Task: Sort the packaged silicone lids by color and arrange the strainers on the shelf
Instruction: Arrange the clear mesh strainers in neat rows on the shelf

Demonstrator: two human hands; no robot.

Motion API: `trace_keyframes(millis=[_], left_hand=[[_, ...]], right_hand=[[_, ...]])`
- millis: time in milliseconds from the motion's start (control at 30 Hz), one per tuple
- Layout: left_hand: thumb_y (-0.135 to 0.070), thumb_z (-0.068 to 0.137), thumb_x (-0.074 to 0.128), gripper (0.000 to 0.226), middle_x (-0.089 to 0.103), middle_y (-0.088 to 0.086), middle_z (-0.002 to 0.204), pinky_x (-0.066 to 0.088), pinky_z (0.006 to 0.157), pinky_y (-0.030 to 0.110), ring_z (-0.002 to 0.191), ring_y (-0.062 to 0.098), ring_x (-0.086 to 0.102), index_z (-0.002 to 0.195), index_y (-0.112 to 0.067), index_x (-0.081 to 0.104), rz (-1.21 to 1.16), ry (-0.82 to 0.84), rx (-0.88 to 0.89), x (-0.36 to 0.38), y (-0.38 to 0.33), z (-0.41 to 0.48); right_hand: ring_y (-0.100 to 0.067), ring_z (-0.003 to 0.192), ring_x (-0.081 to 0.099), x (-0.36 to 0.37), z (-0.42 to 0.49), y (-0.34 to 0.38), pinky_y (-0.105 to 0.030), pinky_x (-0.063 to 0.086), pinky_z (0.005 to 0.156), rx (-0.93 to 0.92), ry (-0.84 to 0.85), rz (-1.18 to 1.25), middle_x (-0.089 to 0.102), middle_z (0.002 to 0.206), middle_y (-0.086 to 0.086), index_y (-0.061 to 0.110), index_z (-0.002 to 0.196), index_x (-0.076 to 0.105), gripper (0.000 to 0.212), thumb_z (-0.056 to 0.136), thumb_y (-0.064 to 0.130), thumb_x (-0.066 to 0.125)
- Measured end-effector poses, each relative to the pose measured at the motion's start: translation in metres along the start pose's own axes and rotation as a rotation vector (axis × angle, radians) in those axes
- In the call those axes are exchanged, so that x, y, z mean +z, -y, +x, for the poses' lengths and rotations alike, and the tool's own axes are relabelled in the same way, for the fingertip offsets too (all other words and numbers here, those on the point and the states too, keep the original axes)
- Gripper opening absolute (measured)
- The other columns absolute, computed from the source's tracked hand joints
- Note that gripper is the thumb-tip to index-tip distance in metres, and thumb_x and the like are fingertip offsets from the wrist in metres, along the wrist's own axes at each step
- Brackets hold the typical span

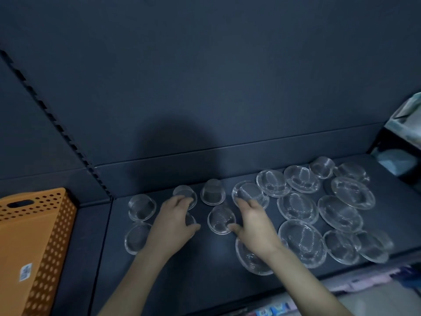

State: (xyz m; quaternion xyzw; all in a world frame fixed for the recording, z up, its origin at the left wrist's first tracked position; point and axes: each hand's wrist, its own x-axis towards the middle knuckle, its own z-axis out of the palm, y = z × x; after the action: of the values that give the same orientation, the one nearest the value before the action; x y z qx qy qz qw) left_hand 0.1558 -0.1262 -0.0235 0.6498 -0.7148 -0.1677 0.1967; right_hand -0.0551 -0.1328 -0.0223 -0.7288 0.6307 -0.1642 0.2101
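both hands rest open on the dark shelf (205,281); left hand (173,221) fingers spread over a small strainer (185,195); right hand (255,226) fingers spread, touching 2 others.

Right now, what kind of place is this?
Probably a shop aisle. A dark shelf with a slotted upright holds many clear strainers, an orange basket carries a sticker, and packaged goods sit below.
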Motion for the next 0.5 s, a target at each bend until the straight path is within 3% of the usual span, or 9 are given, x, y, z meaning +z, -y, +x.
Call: trace_keyframes(millis=[133,233,333,500], left_hand=[[-0.037,0.08,0.07,0.063,0.04,-0.005,0.14,0.032,0.101,0.022,0.129,0.011,0.035,0.136,-0.019,0.046,-0.053,0.055,0.107,0.013,-0.029,0.008],[-0.038,0.082,0.067,0.067,0.037,-0.004,0.143,0.023,0.103,0.017,0.131,0.011,0.032,0.14,-0.018,0.041,-0.054,0.1,0.196,0.027,-0.053,0.017],[-0.042,0.083,0.065,0.069,0.034,-0.004,0.145,0.023,0.106,0.02,0.134,0.011,0.029,0.142,-0.019,0.037,-0.043,0.147,0.281,0.041,-0.078,0.024],[-0.045,0.087,0.06,0.07,0.03,-0.006,0.148,0.018,0.106,0.017,0.135,0.009,0.026,0.145,-0.02,0.03,-0.033,0.229,0.449,0.07,-0.132,0.032]], right_hand=[[-0.026,0.126,0.044,-0.028,-0.02,-0.032,-0.03,0.037,0.106,0.041,-0.111,-0.018,0.045,0.136,-0.008,0.013,0.133,0.05,0.052,0.084,0.022,0.067],[-0.03,0.114,0.054,-0.052,-0.035,-0.063,-0.032,0.043,0.099,0.135,-0.162,-0.051,0.051,0.131,-0.013,0.007,0.125,0.058,0.043,0.083,0.015,0.065],[-0.032,0.114,0.054,-0.07,-0.048,-0.088,-0.032,0.044,0.097,0.208,-0.22,-0.061,0.057,0.123,-0.014,0.009,0.117,0.065,0.038,0.079,0.005,0.063],[-0.038,0.112,0.052,-0.089,-0.065,-0.123,-0.044,0.043,0.098,0.342,-0.314,-0.154,0.06,0.116,-0.02,0.002,0.108,0.068,0.032,0.076,0.007,0.068]])
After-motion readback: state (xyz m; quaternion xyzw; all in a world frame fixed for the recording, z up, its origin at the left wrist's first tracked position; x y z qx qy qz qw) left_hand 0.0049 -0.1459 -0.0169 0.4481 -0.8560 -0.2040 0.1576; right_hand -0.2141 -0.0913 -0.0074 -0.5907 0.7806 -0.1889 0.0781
